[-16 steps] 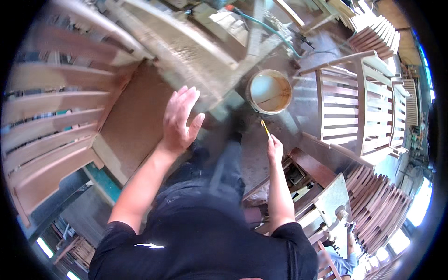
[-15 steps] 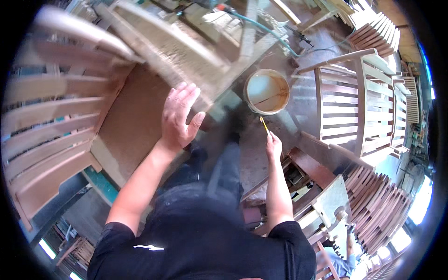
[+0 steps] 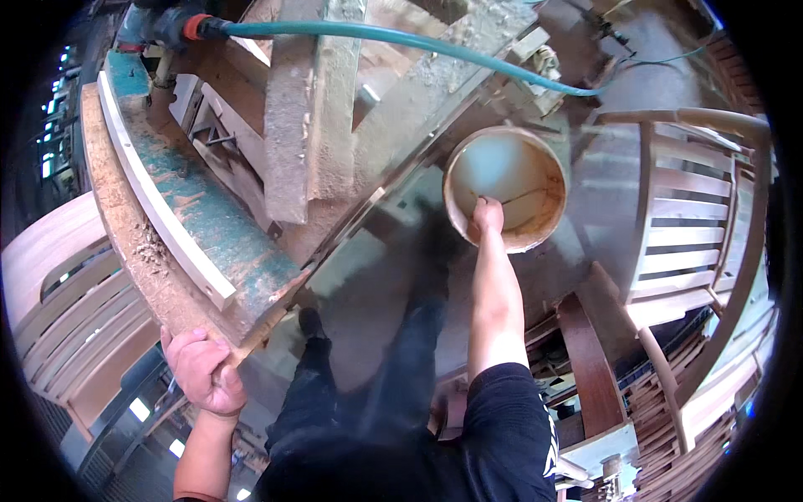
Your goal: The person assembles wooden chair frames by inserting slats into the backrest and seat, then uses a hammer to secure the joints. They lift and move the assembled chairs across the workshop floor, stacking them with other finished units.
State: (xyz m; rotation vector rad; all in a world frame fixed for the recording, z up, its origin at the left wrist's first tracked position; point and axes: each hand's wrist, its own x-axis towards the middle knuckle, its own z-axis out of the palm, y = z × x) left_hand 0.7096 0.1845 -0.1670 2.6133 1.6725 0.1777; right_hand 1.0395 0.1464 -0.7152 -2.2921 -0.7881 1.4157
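My right hand reaches over the near rim of a round bucket that holds whitish liquid. Its fingers are closed; the thin yellow stick-like tool seen in them half a second ago is now hidden by the hand. A thin dark line, perhaps a stick, crosses the bucket's inside. At the left, my left hand is closed on the near corner of a dusty workbench, fingers curled against the wood. On that bench lies a long, pale, curved wooden strip, just beyond the left hand.
A green hose runs across the bench's far side, past dusty boards. Slatted wooden chair-like frames stand at the right and left. A reddish-brown board leans at the lower right, near stacked slats.
My right hand has moved forward to the bucket with the yellow tool. My left hand, spread before, has come down onto the bench corner. The view has turned, bringing the curved strip in.
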